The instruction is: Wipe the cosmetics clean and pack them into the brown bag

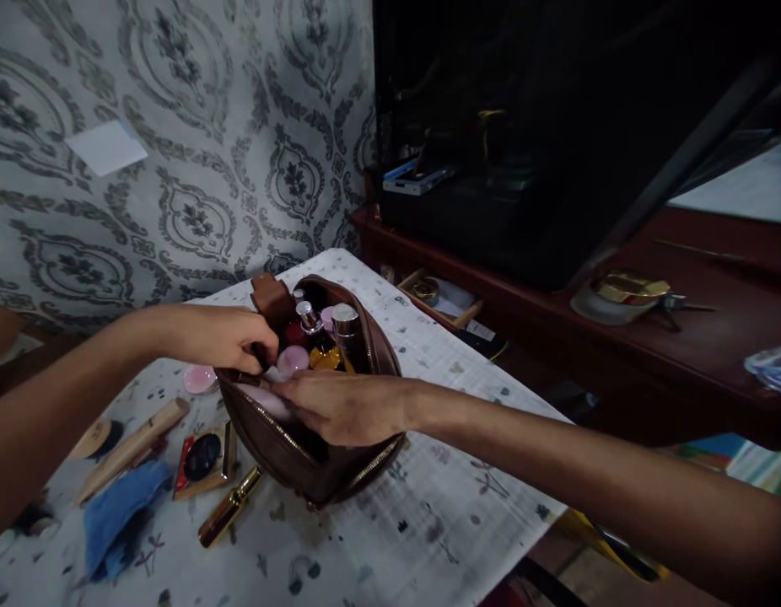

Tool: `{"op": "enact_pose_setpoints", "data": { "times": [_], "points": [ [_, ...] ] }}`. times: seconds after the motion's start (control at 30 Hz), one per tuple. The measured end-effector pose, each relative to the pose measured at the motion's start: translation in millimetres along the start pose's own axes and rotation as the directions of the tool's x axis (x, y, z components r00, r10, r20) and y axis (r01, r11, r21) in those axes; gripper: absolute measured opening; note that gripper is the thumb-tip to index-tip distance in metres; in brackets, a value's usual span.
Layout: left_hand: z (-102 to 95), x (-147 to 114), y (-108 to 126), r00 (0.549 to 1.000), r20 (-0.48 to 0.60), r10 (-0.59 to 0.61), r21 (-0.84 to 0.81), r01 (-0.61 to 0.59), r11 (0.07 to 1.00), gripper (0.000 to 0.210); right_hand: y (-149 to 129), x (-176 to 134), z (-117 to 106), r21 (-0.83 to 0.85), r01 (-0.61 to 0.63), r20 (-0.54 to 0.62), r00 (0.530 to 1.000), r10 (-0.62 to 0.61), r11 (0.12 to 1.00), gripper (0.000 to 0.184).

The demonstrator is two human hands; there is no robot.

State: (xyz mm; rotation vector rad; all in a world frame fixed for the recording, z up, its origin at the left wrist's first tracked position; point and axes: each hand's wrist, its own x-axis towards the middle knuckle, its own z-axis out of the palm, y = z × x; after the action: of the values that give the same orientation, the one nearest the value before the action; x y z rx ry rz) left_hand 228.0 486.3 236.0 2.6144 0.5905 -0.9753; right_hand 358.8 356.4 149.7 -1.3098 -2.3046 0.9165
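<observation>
A brown zippered cosmetic bag (pixel 270 451) sits unzipped on the cloth-covered table. My left hand (pixel 229 337) is curled over its left rim, gripping the edge; its fingertips are partly hidden. My right hand (pixel 349 409) reaches inside from the right with fingers stretched out over a pale pink item (pixel 270 403). Whether those partly hidden fingertips grip anything is unclear. Within the bag stand a silver-capped bottle (pixel 346 324), a clear-capped perfume bottle (pixel 309 319), a round pink jar (pixel 293 361) and a gold-coloured item (pixel 325 358).
Left of the bag lie a gold lipstick tube (pixel 231 507), a boxed black compact (pixel 204 459), a blue cloth (pixel 121 514), a beige tube (pixel 134 451) and a pink-lidded jar (pixel 199 378). A dark red cabinet (pixel 618 354) with a large black screen (pixel 555 126) stands beyond the table's right edge.
</observation>
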Motion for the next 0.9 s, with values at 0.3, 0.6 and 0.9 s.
{"op": "enact_pose_setpoints", "data": {
  "times": [0.3,0.6,0.9],
  "points": [
    [3.2,-1.8,20.3,0.986,-0.105,-0.130,0.102,0.141,0.985,0.018,3.0,4.6,2.2,0.001,-0.047,0.010,0.999,0.046,0.999,0.023],
    [12.3,4.0,18.4,0.997,-0.078,0.021,0.068,-0.016,0.998,0.011,0.5,7.2,3.8,-0.031,-0.096,-0.015,0.995,0.096,0.995,0.022],
    [4.8,-3.5,14.8,0.999,-0.046,0.019,-0.024,-0.021,0.999,0.023,-2.0,3.9,3.9,-0.047,-0.175,-0.027,0.984,0.174,0.983,0.017]
  ]
}}
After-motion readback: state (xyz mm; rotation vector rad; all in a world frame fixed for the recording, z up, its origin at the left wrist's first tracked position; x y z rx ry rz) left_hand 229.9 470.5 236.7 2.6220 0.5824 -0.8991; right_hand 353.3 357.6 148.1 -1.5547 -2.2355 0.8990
